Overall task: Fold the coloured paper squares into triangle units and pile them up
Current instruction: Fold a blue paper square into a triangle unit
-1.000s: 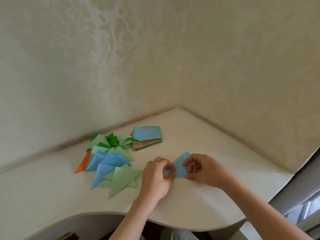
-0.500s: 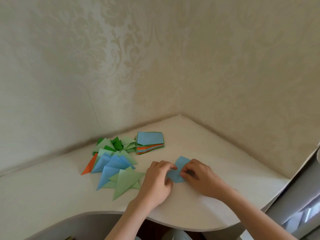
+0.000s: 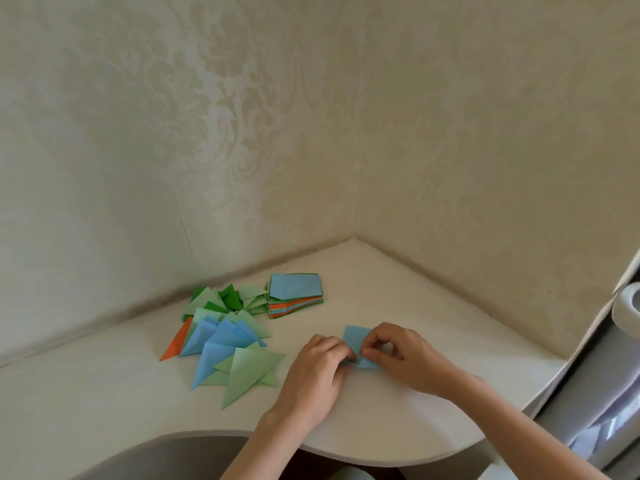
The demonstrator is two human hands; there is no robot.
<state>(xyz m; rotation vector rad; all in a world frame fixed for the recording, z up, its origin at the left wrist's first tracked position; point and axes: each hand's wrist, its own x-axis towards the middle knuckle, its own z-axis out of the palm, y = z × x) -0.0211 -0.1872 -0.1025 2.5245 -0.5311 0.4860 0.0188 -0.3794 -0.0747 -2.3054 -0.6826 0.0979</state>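
- Since a moment ago my two hands have closed in on each other over the blue paper square (image 3: 356, 342); my right fingertips, which lay further out on its right side, now meet my left ones near its middle, and less of the sheet shows.
- My left hand (image 3: 317, 367) has its fingers curled down onto the paper's left edge, pinching it against the desk (image 3: 104, 403).
- My right hand (image 3: 394, 355) is curled too, with thumb and forefinger nipping the sheet near its lower middle. Both hands are clamped on the same piece.
- The paper lies flat on the desk between my hands, its far corner sticking out beyond my knuckles.
- I judge this to be an early fold on this square: it is not yet a triangle, and I seem to be setting a crease.
- Next I should need to line up the edges, press the crease sharp with a fingertip, and keep the sheet from sliding.
- The pile of folded triangle units (image 3: 225, 337) sits to my left, green, blue and one orange, loosely overlapped.
- The stack of unfolded squares (image 3: 295, 295) stands just beside it, toward the wall, blue on top.
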